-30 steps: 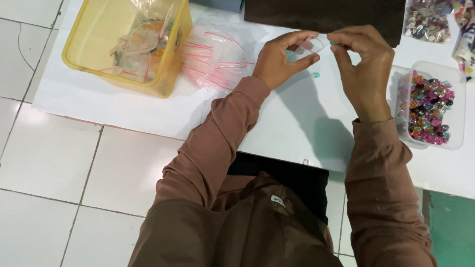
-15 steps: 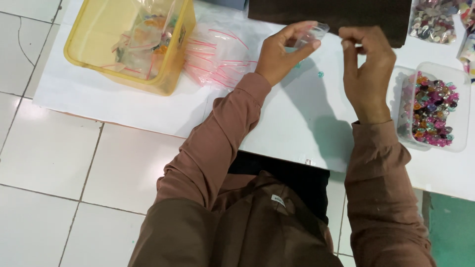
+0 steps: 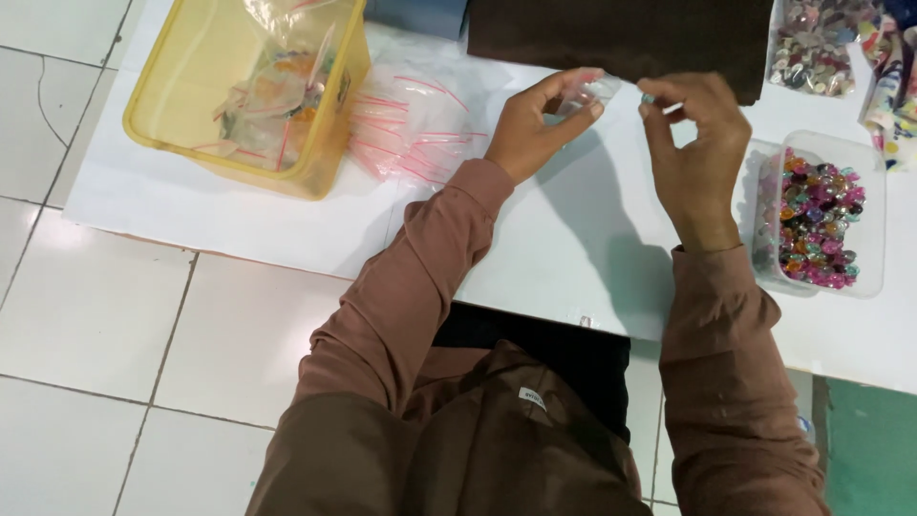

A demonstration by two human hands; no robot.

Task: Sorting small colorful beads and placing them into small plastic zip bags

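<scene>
Left hand [image 3: 540, 119] pinching small clear bag [image 3: 585, 94]; right hand [image 3: 702, 153] pinching tiny bead [image 3: 649, 98]. Clear tray [image 3: 864, 287]: multicoloured beads. Yellow tub [image 3: 191, 153]: filled bags.

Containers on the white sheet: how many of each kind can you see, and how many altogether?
Yellow plastic tub, holding filled bags: 1
Clear trays of colourful beads: 2
Small clear bag pinched in the left hand, right hand beside it: 1
Heap of empty red-striped zip bags: 1, bags too many to count
Total: 5
</scene>
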